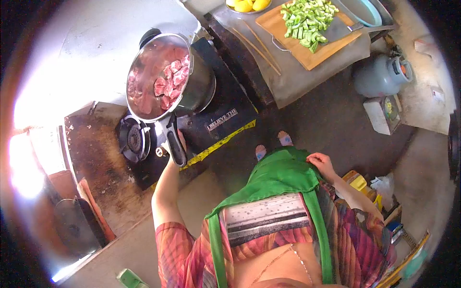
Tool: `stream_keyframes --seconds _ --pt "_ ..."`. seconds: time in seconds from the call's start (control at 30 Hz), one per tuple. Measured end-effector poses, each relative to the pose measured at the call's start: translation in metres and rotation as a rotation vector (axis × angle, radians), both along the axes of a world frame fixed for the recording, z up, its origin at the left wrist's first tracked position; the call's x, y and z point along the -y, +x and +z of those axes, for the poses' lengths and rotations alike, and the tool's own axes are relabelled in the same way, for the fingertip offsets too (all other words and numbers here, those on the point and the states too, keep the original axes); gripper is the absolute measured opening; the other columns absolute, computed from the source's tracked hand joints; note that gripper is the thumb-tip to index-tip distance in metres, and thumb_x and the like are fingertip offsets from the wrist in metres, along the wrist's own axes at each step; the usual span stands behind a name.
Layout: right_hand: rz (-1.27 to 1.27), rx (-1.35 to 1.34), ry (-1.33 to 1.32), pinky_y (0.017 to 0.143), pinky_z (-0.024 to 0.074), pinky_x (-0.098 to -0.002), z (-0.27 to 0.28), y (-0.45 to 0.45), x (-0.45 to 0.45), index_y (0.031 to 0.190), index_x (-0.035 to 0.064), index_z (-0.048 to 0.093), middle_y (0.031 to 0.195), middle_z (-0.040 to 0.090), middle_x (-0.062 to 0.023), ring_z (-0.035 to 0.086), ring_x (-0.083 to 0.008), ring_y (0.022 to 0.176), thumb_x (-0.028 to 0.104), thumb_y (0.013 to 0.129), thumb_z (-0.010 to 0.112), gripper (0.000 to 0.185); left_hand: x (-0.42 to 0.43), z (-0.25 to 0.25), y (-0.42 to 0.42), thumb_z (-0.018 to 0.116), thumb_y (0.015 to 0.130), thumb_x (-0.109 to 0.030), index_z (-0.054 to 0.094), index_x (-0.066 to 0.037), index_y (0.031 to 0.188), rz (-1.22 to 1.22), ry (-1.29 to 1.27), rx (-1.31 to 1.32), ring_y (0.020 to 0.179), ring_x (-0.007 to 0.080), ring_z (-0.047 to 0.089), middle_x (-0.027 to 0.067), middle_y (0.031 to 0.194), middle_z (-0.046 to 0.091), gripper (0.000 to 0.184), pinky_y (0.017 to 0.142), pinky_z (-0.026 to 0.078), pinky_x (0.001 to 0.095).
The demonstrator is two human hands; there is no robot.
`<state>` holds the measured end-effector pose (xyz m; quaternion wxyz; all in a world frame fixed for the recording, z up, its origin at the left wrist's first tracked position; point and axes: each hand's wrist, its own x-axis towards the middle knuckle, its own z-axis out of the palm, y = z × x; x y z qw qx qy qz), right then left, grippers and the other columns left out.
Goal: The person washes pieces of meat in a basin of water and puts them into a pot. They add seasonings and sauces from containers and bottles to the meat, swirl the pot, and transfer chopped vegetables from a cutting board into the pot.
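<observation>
A large pressure cooker pot without its lid stands on the stove, with chunks of raw red meat in cloudy liquid inside. Its long black handle points toward me. My left hand is at the front of the stove, partly behind that handle and close to a stove knob. The handle hides most of its fingers, so I cannot tell whether they grip anything. Beside my green apron, my right hand hangs with its fingers loosely curled, and no object shows in it.
A bare gas burner is left of the pot. On the side table, chopped green vegetable lies on a wooden cutting board with a cleaver, near chopsticks and a bowl of yellow pieces. A gas cylinder stands on the floor.
</observation>
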<state>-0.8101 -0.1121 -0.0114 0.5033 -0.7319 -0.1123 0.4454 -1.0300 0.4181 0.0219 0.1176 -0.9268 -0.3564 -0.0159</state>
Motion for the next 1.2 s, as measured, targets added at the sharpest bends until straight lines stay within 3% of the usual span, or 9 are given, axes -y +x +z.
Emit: stream_keyframes --seconds 0.1,0.2,0.23,0.33,0.43,0.53,0.93,1.2 --pt "-0.081 -0.076 0.012 0.072 0.0466 -0.0249 -0.005 -0.002 0.005 0.094 0.0011 0.064 0.085 0.066 -0.0044 0.059 -0.0104 0.08 0.018 0.086 0.059 0.02 -0.009 -0.022 0.002 0.042 0.093 -0.028 0.065 0.002 0.089 0.187 -0.193 0.261 0.077 0.037 0.062 0.0266 0.081 0.062 0.038 0.067 0.048 0.0445" --pt "-0.085 -0.083 -0.014 0.073 0.0461 -0.0244 -0.011 -0.002 0.011 0.093 0.001 0.064 0.086 0.066 -0.0041 0.059 -0.0105 0.081 0.018 0.086 0.058 0.019 -0.023 -0.033 0.0 0.041 0.094 -0.028 0.061 0.005 0.097 0.464 -0.353 -0.011 0.084 0.0436 0.059 0.0312 0.088 0.06 0.039 0.071 0.048 0.0454" --pt "-0.095 -0.109 -0.012 0.074 0.0455 -0.0239 -0.006 -0.001 0.01 0.094 0.0011 0.064 0.086 0.065 -0.0025 0.058 -0.0099 0.081 0.017 0.086 0.057 0.019 -0.04 -0.06 -0.019 0.042 0.094 -0.028 0.056 0.007 0.105 0.367 -0.296 0.126 0.088 0.0446 0.058 0.0318 0.095 0.058 0.039 0.074 0.047 0.0453" --pt "-0.166 -0.205 -0.011 0.074 0.045 -0.0225 -0.002 -0.003 0.012 0.094 -0.0001 0.062 0.083 0.063 -0.0035 0.057 -0.0091 0.08 0.014 0.088 0.055 0.017 -0.037 -0.046 -0.021 0.04 0.095 -0.031 0.038 0.006 0.118 0.093 -0.012 0.108 0.065 0.0392 0.059 0.0243 0.075 0.061 0.044 0.059 0.044 0.0469" --pt "-0.173 -0.193 -0.025 0.072 0.0444 -0.0223 -0.007 -0.007 0.018 0.095 0.0001 0.062 0.081 0.062 -0.003 0.056 -0.0087 0.078 0.015 0.088 0.055 0.018 -0.043 -0.049 -0.026 0.038 0.094 -0.037 0.041 0.004 0.113 0.166 0.014 0.011 0.073 0.0424 0.061 0.0267 0.078 0.062 0.046 0.066 0.047 0.0493" --pt "-0.185 -0.22 -0.041 0.071 0.044 -0.0223 -0.021 -0.012 0.027 0.095 0.0004 0.062 0.081 0.061 -0.0029 0.056 -0.0086 0.076 0.015 0.087 0.055 0.017 0.0 0.011 0.02 0.039 0.093 -0.038 0.041 0.004 0.111 0.346 -0.168 -0.163 0.073 0.0424 0.062 0.0265 0.076 0.062 0.046 0.065 0.047 0.0493" --pt "-0.224 -0.257 -0.048 0.066 0.044 -0.0226 -0.031 -0.017 0.039 0.095 0.0024 0.063 0.079 0.06 -0.0006 0.055 -0.0079 0.072 0.016 0.087 0.058 0.017 -0.005 0.006 0.016 0.034 0.094 -0.038 0.04 0.001 0.098 0.274 -0.023 -0.344 0.065 0.0392 0.062 0.0222 0.071 0.063 0.039 0.063 0.048 0.048" --pt "-0.318 -0.314 -0.088 0.065 0.0434 -0.0227 -0.034 -0.028 0.045 0.093 0.0027 0.063 0.077 0.058 0.0004 0.054 -0.008 0.07 0.014 0.087 0.057 0.014 0.001 0.011 0.026 0.033 0.094 -0.041 0.038 0.0 0.097 0.361 -0.021 -0.348 0.065 0.0426 0.061 0.0243 0.07 0.062 0.041 0.061 0.046 0.0509"
